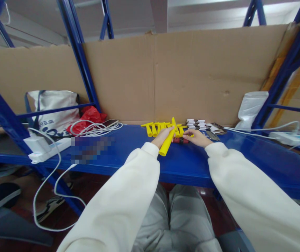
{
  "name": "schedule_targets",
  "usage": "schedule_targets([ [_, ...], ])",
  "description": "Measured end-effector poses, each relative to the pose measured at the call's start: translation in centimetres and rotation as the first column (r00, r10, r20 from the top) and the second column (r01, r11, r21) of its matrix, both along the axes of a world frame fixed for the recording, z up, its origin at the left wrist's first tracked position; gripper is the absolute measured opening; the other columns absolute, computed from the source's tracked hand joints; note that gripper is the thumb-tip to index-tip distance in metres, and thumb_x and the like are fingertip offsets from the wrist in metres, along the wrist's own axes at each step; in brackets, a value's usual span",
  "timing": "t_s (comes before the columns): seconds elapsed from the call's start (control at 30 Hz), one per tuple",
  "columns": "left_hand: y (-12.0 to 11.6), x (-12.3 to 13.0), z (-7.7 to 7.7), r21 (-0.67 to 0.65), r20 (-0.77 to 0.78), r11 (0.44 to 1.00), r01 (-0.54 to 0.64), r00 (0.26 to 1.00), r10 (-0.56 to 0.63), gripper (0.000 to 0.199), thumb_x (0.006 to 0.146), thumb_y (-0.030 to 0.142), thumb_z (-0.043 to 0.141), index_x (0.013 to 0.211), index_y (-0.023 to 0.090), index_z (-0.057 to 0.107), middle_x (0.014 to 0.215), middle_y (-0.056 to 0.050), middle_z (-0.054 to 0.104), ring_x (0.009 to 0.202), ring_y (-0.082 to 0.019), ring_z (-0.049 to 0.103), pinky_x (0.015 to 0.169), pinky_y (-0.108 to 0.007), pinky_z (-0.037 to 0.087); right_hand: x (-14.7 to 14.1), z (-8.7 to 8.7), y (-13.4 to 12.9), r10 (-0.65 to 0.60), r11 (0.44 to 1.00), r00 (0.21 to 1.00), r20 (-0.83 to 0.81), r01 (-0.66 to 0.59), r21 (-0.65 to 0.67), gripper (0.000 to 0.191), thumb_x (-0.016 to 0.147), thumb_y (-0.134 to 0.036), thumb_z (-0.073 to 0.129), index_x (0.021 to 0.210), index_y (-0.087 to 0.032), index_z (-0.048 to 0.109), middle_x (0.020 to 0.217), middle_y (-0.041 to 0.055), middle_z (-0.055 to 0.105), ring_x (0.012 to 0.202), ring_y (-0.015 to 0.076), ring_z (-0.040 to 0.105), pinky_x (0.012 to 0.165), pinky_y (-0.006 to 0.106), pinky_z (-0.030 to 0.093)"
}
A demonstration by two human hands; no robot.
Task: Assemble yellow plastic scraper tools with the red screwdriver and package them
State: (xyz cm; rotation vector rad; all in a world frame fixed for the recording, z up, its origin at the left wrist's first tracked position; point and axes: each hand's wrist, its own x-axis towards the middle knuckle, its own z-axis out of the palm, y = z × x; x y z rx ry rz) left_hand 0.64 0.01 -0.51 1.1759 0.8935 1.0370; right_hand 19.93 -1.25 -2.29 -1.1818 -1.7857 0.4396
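Observation:
My left hand [163, 135] is closed around a yellow T-shaped plastic handle [168, 142], whose thick round end points down toward me and whose crosspiece tilts up at the far end. Just to the right, my right hand [195, 137] has its thumb and fingers drawn together near a small yellow bit, too small to name. Beneath and between the hands lies a dark red cylinder [178, 140] with a black band, partly covered by the fingers. Behind the hands, several more yellow T-shaped handles [149, 130] lie in a row on the blue table [129, 147].
White boxes with dark stripes [195, 124] are stacked behind my right hand, beside dark flat packets [215, 129]. Coiled white cable [97, 129], a red bag [89, 115] and a power strip [52, 150] are left. A cardboard wall [192, 77] closes the back.

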Motion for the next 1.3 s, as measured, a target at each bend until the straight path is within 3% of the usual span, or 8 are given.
schedule_targets([
  [0.1, -0.6, 0.2, 0.3, 0.030, -0.073, 0.998, 0.049, 0.996, -0.047, 0.031, 0.099, 0.036, 0.055, 0.076, 0.017, 0.063, 0.049, 0.000, 0.055, 0.035, -0.008, 0.044, 0.039, -0.021, 0.037, -0.2, 0.2, 0.0, -0.034, 0.997, 0.998, -0.045, 0.038, 0.073, 0.017, 0.067, -0.033, 0.083, 0.068, -0.023, 0.069, 0.069, 0.0016, 0.070, 0.069, 0.0186, 0.061, 0.073, 0.034, 0.053],
  [0.3, -1.8, 0.2, 1.0, 0.052, -0.195, 0.986, 0.158, 0.970, -0.145, 0.040, 0.104, 0.026, 0.040, 0.068, 0.018, 0.056, 0.047, 0.001, 0.055, 0.034, -0.008, 0.043, 0.038, -0.020, 0.035, -0.6, 0.5, -0.4, -0.031, 0.997, 0.997, -0.077, 0.036, 0.071, 0.015, 0.068, -0.031, 0.081, 0.067, -0.023, 0.068, 0.069, 0.0009, 0.069, 0.067, 0.0176, 0.059, 0.073, 0.033, 0.051],
  [0.5, -2.1, 0.2, 0.9, 0.070, -0.209, 0.975, 0.212, 0.959, -0.193, 0.037, 0.103, 0.027, 0.045, 0.071, 0.017, 0.060, 0.052, 0.000, 0.058, 0.038, -0.008, 0.046, 0.045, -0.022, 0.040, -0.6, 0.4, -0.4, -0.027, 0.998, 0.997, -0.076, 0.032, 0.062, 0.011, 0.070, -0.025, 0.078, 0.067, -0.022, 0.067, 0.068, 0.0002, 0.068, 0.066, 0.0159, 0.058, 0.071, 0.031, 0.049],
  [0.73, -1.8, 0.1, 0.4, 0.097, -0.194, 0.962, 0.253, 0.953, -0.231, 0.035, 0.101, 0.035, 0.053, 0.072, 0.016, 0.060, 0.056, 0.001, 0.060, 0.038, -0.007, 0.046, 0.043, -0.021, 0.036, 0.2, -0.4, 0.6, -0.026, 0.995, 0.999, 0.022, 0.024, 0.097, 0.017, 0.075, -0.034, 0.073, 0.070, -0.021, 0.062, 0.066, -0.0003, 0.064, 0.064, 0.0158, 0.056, 0.069, 0.032, 0.050],
  [1.13, -1.9, 0.3, 0.7, 0.103, -0.203, 0.974, 0.200, 0.963, -0.176, 0.036, 0.100, 0.033, 0.055, 0.068, 0.017, 0.059, 0.053, 0.001, 0.059, 0.038, -0.007, 0.046, 0.042, -0.022, 0.035, 0.2, -0.5, 0.8, -0.058, 0.993, 0.994, 0.094, 0.047, 0.112, 0.011, 0.080, -0.029, 0.061, 0.074, -0.022, 0.056, 0.071, 0.0021, 0.064, 0.071, 0.0185, 0.059, 0.075, 0.035, 0.052],
  [1.3, -1.4, 0.4, 0.6, 0.079, -0.133, 0.995, 0.065, 0.990, -0.054, 0.036, 0.100, 0.033, 0.056, 0.067, 0.017, 0.057, 0.048, 0.002, 0.055, 0.035, -0.007, 0.044, 0.041, -0.021, 0.034, 0.3, -0.3, 0.8, -0.120, 0.989, 0.988, 0.100, 0.110, 0.103, 0.009, 0.080, -0.026, 0.059, 0.073, -0.022, 0.055, 0.073, 0.0029, 0.065, 0.070, 0.0179, 0.059, 0.074, 0.033, 0.051],
])
